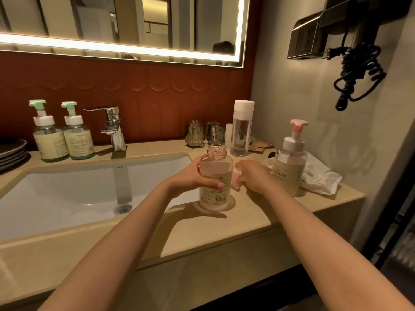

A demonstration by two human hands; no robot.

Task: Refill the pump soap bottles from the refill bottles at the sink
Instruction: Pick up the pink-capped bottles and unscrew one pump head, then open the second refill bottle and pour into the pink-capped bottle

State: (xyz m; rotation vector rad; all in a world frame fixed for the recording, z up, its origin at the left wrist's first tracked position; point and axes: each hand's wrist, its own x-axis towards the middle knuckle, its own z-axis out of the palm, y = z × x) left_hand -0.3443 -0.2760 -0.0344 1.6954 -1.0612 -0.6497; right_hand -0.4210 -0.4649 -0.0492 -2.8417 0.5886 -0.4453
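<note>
An uncapped pink soap bottle (215,173) stands on the counter right of the sink, its threaded neck bare. My left hand (193,176) grips it around the middle. Just to its right, my right hand (253,175) holds the pink pump head (236,178) low, close to the counter. A second pink pump bottle (290,167), pump on, stands further right. Two green pump bottles (50,138) (78,135) stand at the back left beside the tap. A tall clear bottle with a white cap (242,129) stands behind the open bottle.
The white sink basin (74,189) with a chrome tap (114,129) takes up the counter's left. Two glasses (205,133) stand at the back. Crumpled white tissue (321,176) lies at the right wall. Dark plates (12,151) are stacked far left. A hairdryer cord (357,72) hangs on the right wall.
</note>
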